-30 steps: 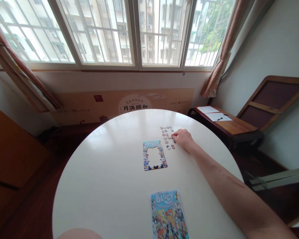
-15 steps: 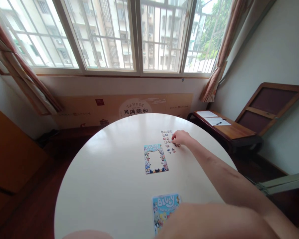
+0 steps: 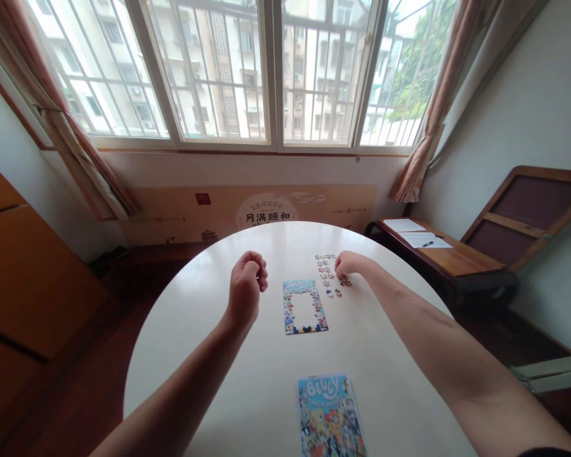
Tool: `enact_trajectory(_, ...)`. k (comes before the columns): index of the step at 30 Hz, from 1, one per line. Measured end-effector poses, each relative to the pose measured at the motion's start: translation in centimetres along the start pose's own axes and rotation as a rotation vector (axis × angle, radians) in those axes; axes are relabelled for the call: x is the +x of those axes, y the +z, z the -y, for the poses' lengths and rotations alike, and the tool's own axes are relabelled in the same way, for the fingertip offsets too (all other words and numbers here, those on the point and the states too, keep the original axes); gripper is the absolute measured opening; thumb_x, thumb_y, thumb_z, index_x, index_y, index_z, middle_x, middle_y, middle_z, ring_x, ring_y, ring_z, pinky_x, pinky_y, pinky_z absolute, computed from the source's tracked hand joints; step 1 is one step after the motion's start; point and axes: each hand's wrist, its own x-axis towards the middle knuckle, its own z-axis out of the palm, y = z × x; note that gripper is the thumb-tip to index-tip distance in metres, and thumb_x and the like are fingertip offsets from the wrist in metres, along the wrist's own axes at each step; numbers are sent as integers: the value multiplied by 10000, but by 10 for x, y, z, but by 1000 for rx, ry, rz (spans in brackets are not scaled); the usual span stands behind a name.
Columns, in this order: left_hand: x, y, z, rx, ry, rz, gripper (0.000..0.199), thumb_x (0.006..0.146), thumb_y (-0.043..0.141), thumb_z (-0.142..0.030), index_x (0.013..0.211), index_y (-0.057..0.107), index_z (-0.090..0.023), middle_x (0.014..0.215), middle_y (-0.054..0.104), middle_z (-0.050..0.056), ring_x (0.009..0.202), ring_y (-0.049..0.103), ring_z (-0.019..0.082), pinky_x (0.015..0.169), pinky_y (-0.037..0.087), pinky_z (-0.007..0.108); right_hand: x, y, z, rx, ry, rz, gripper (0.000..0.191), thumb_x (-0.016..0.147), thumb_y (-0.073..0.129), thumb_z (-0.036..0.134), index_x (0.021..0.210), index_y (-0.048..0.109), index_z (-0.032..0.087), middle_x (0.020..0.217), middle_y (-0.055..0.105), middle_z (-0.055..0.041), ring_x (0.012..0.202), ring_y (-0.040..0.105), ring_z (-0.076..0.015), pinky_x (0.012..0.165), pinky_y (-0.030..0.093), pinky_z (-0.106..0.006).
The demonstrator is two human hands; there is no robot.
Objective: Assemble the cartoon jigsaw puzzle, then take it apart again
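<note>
A jigsaw puzzle (image 3: 306, 329) lies on the white table, its picture border put together around an open middle. To its right, loose puzzle pieces (image 3: 324, 269) are laid out in rows. My right hand (image 3: 349, 263) is over the right side of these pieces, fingers curled down and closed; whatever is at the fingertips is hidden. Left of the puzzle, my left hand (image 3: 249, 279) is raised above the table with its fingers curled into a fist, and I cannot see inside it. A blue "Bluey" picture sheet (image 3: 330, 412) lies close to me.
The round white table (image 3: 195, 381) fills the middle. Beyond it, a printed carton panel (image 3: 209, 212) leans below the barred window. At the right stands a wooden bench (image 3: 461, 257) with papers (image 3: 421, 240) and a pen on it. An orange-brown cabinet (image 3: 23, 273) is at the left.
My left arm has swung from the blurred foreground, where it covered part of the picture sheet, forward to the puzzle's left. My right hand stays at the loose pieces. The view shifted slightly.
</note>
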Motion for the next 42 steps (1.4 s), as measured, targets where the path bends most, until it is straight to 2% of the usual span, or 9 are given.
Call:
enact_trajectory(5,8,-26,42,556,211,49,47,694,439,-190,677,481,-204,557,417,-44,520,378,125,506,306,254,-13,-26,0,112,-6,97,96,633,807,156,671,719,150,686,707,-25,612,639,-160,544,489,-242)
enact_trajectory(8,5,-27,45,700,315,160,92,732,429,-163,703,508,-201,587,475,-38,558,436,136,557,347,263,-38,-34,8,227,-55,48,128,685,761,199,809,743,172,779,747,-28,684,672,-160,577,501,-228)
enact_trajectory(11,3,-25,46,815,365,333,140,748,435,-120,730,550,-197,626,535,-25,593,486,143,596,384,267,-74,-22,25,454,-144,140,401,737,745,285,1126,709,196,827,756,-37,703,687,-176,560,519,-247)
enact_trajectory(16,5,-28,51,1031,369,529,272,768,462,-79,932,655,-177,980,687,78,930,621,229,829,483,352,-124,19,55,742,-168,384,210,715,757,313,878,756,179,825,759,-52,792,707,-202,715,561,-316)
enact_trajectory(20,4,-34,54,1183,306,754,533,866,582,-334,1363,523,-152,1490,458,171,1405,364,334,1136,316,472,-137,34,61,638,-218,386,122,741,727,280,822,757,194,808,759,-34,782,700,-194,738,541,-322)
enact_trajectory(24,3,-37,61,1320,207,915,814,850,583,-613,1504,357,-183,1620,229,162,1498,163,349,1189,215,490,-139,33,59,525,-294,334,82,759,708,248,793,771,209,788,758,-22,774,692,-184,773,521,-322)
enact_trajectory(32,0,-32,68,1321,212,930,876,823,593,-688,1522,333,-229,1637,177,132,1503,129,364,1201,174,501,-140,36,53,541,-277,398,141,762,673,187,850,778,219,852,767,-32,817,701,-187,761,534,-308)
enact_trajectory(37,-1,-31,72,1297,217,964,906,798,586,-728,1522,324,-251,1631,186,138,1499,137,378,1185,176,558,-140,40,49,554,-234,459,237,767,616,140,953,752,193,822,753,-30,678,684,-150,648,536,-276)
enact_trajectory(42,-2,-29,72,1314,196,972,906,803,584,-721,1530,312,-255,1626,210,143,1499,152,363,1190,154,561,-142,37,51,469,-283,417,231,771,626,147,955,753,207,831,755,-26,675,681,-146,644,525,-271)
